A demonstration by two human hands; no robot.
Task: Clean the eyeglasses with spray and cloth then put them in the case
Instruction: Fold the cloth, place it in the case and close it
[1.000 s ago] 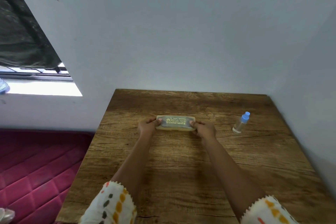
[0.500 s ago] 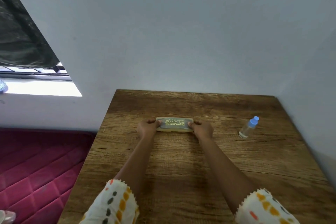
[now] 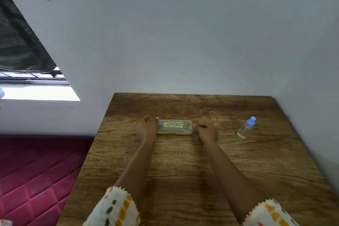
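Gripping the closed case (image 3: pixel 175 127) at its left end, the left hand (image 3: pixel 146 127) steadies it flat on the table (image 3: pixel 183 167).
The right hand (image 3: pixel 206 130) sits curled at the other end; whether it holds is unclear. The spray bottle (image 3: pixel 245 128) stands apart to the right. Opening appears to be the step in hand; next, the lid must be prised up.
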